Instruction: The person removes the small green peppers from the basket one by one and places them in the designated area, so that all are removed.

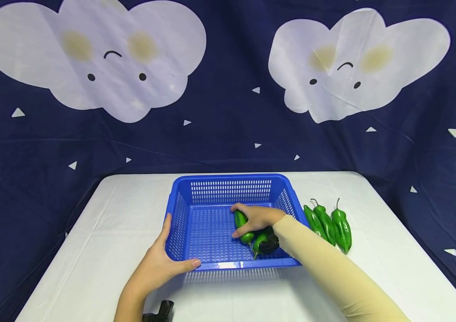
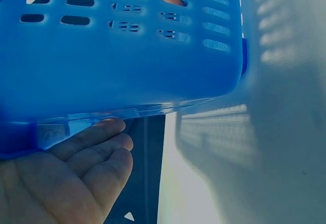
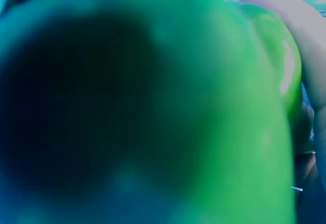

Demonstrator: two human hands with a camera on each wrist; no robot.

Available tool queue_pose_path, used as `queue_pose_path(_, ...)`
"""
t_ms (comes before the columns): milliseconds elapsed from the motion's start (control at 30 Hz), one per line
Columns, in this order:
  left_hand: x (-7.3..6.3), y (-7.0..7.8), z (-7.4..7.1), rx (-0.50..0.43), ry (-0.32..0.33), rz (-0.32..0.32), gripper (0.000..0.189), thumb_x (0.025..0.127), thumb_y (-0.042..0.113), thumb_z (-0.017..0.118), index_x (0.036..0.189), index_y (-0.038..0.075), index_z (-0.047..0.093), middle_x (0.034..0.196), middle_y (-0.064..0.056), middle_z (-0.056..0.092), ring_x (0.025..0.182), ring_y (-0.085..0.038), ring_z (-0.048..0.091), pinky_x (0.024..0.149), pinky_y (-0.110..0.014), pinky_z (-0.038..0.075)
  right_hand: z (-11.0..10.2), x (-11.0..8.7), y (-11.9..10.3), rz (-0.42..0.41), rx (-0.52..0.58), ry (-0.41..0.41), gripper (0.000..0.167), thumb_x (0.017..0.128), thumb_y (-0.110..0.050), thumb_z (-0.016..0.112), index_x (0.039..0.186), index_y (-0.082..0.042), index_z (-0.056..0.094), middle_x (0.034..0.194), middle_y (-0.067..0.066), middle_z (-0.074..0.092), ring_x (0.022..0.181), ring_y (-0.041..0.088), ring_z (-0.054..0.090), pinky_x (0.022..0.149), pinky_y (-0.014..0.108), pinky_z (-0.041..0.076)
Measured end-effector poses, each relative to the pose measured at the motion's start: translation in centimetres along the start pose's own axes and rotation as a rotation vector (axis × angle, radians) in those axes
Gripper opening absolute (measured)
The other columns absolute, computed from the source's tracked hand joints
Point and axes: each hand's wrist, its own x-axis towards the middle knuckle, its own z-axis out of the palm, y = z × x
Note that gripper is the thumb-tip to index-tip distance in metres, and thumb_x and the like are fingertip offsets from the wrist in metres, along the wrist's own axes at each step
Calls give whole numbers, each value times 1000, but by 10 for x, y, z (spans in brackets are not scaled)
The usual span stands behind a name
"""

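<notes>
A blue perforated plastic basket (image 1: 209, 237) stands on the white table. My left hand (image 1: 156, 266) rests at its front left corner, thumb straight along the front rim and index finger along the left side; in the left wrist view its straight fingers (image 2: 104, 155) lie against the rim. Inside the basket, my right hand (image 1: 253, 219) grips a green pepper (image 1: 240, 219) between thumb and fingers. Another green pepper (image 1: 261, 241) lies beside it, partly covered by the black wrist device. A blurred green pepper (image 3: 244, 147) fills much of the right wrist view.
Several green peppers (image 1: 342, 228) with stems lie on the table, right of the basket, close to the right sleeve (image 1: 328, 268). A dark blue cloth with white clouds (image 1: 99, 53) hangs behind the table.
</notes>
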Motion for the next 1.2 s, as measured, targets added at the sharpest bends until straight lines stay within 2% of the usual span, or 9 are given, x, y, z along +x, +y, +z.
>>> queue_pose_path(433,-1,0,0,-12,-2,14,136,66,46,90,159,33,-9,166,-19,15,147,-44,28,114,-65,30,-4,-3,-5,-45,41,-18,83,77,-47,83,145,-29,39,105,4,58,93,18,59,85,34,50)
queue_pose_path(600,0,0,0,-6,-3,8,137,66,47,90,159,33,-8,165,-19,16,147,-45,28,114,-65,30,-6,-4,-6,-73,38,37,85,76,-48,83,145,-29,39,101,4,59,89,18,59,79,34,50)
queue_pose_path(800,0,-1,1,-22,-8,8,137,66,46,90,159,33,-9,165,-19,15,147,-45,29,114,-64,30,-12,-7,-10,-147,76,101,88,77,-44,83,149,-27,36,102,5,60,87,18,60,77,32,52)
queue_pose_path(1000,0,-1,1,-10,-2,2,137,66,48,90,159,32,-8,166,-19,15,146,-45,31,112,-65,33,-28,-13,-18,-204,135,149,87,78,-44,83,149,-29,35,107,6,59,89,20,60,77,31,54)
queue_pose_path(1200,0,0,0,-6,1,-4,136,66,48,90,159,32,-9,166,-20,14,146,-46,30,112,-64,33,-58,-27,-35,-265,173,199,85,79,-43,82,148,-34,33,117,7,55,96,23,59,79,32,56)
